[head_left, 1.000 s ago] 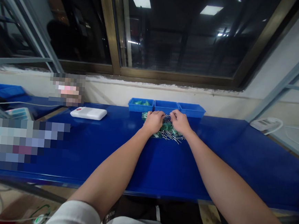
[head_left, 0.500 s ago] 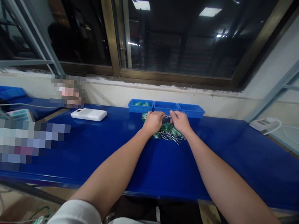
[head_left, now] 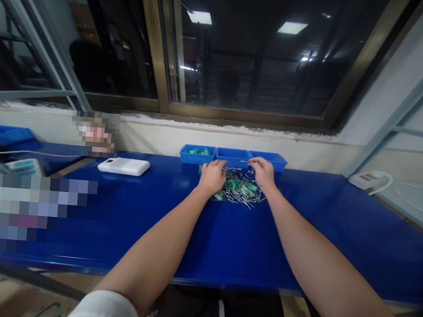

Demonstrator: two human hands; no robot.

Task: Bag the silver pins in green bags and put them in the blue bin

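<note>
A loose pile of thin metal screws or nails mixed with small green pieces lies on the blue table in front of me. My right hand pinches one thin metal pin between thumb and fingertips, just above the back of the pile and before the blue bins. At the pile's left side, my left hand rests with its fingers curled together. Whatever those fingers hold, if anything, is hidden. Three blue bins stand behind the pile: a left bin with green pieces inside, a middle bin and a right bin.
On the table to the left lies a white power bank-like device. Blurred-out items and cables are farther left, beside another blue tray. A white power strip sits at the right end. Wall and window stand behind.
My right hand has moved right, away from my left hand, and now shows a thin metal pin in its pinch. My left hand has barely shifted. The view has tilted slightly.
</note>
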